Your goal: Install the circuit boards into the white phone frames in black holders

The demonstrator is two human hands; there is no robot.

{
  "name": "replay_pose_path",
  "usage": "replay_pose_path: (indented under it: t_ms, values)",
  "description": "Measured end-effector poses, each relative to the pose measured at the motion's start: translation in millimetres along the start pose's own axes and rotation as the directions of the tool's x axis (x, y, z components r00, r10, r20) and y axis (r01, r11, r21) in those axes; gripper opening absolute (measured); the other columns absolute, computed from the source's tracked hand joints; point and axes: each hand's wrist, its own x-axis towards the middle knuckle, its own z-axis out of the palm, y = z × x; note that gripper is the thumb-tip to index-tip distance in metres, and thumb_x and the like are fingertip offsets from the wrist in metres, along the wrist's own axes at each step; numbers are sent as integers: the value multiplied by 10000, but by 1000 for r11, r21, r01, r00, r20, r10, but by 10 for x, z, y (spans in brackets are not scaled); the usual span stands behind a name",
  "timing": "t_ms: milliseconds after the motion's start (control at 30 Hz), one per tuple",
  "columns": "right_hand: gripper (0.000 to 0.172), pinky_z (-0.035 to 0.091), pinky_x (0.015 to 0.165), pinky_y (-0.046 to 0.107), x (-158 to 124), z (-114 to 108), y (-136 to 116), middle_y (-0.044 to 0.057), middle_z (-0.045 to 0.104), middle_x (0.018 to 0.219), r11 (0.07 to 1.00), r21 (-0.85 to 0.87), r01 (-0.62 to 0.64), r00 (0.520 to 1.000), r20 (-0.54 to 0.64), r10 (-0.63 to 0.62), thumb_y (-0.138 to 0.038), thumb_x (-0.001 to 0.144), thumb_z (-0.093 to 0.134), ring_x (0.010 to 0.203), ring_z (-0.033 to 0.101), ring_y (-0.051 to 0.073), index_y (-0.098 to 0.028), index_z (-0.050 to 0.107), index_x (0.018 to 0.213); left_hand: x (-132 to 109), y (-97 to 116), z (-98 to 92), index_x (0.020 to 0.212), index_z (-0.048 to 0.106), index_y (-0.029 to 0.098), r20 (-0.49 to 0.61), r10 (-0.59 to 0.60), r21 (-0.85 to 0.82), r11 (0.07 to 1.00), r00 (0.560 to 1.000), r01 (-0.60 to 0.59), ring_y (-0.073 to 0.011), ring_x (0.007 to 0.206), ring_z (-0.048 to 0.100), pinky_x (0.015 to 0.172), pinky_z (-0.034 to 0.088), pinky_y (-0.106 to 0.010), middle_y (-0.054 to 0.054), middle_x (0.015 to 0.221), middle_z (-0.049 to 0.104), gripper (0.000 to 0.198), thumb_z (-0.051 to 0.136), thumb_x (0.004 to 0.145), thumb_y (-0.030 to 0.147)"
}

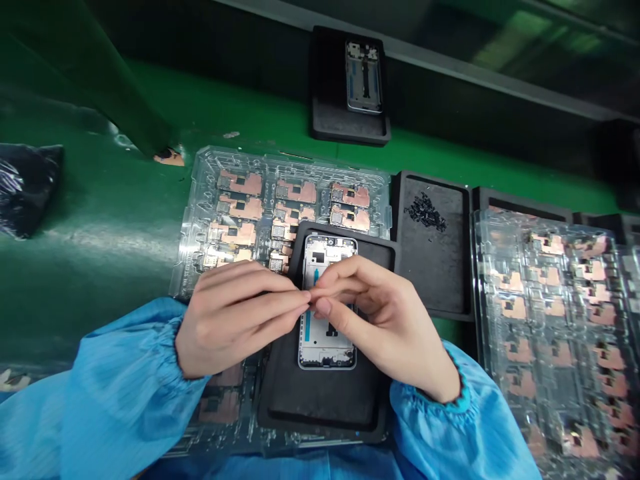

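Observation:
My left hand (pixel 240 317) and my right hand (pixel 380 320) hover over a silver phone mid-frame (pixel 327 347), their fingertips meeting above its middle. Both hands hide the centre of the frame, and anything pinched there is too small to make out. The frame lies upright on a black foam mat (pixel 320 393). Under that mat sits a clear plastic tray (pixel 183 227) of copper-shielded circuit boards (pixel 240 181), partly covered by the mat and my left hand.
A black tray (pixel 435 280) holds a small heap of black screws (pixel 425 212). To the right stands another clear tray (pixel 483 267) of boards. Another phone frame (pixel 363 77) lies on a black mat (pixel 325 87) at the back. A dark plastic bag (pixel 25 190) lies on the green bench (pixel 100 220).

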Motion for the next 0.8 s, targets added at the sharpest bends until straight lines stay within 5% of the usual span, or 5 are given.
replay_pose_path:
  t_ms: [267,500,800]
  values:
    - [65,551,682,225,-31,-49,-31,1,750,820,947,-313,74,996,71,-55,-221,961,662,720,686,128,-190,711,989,-6,-7,-28,1015,732,171,28,24,34,999,999,-25,-156,822,706,755,575,-318,-19,946,766,95,724,928,136]
    - [60,504,640,197,-33,-31,-52,-28,703,737,932,-354,80,991,130,-36,-185,940,657,644,619,95,-183,697,895,-103,-18,-1,1064,688,154,66,152,85,984,986,-157,-188,858,698,702,529,-346,-39,989,776,100,678,964,151]
    - [122,520,651,239,3,-67,-36,13,708,783,965,-262,27,975,220,33,-266,986,626,687,624,127,-178,685,925,-42,15,-42,987,684,176,67,60,-35,998,996,-58,-151,784,686,711,555,-305,-11,895,741,28,676,961,170]
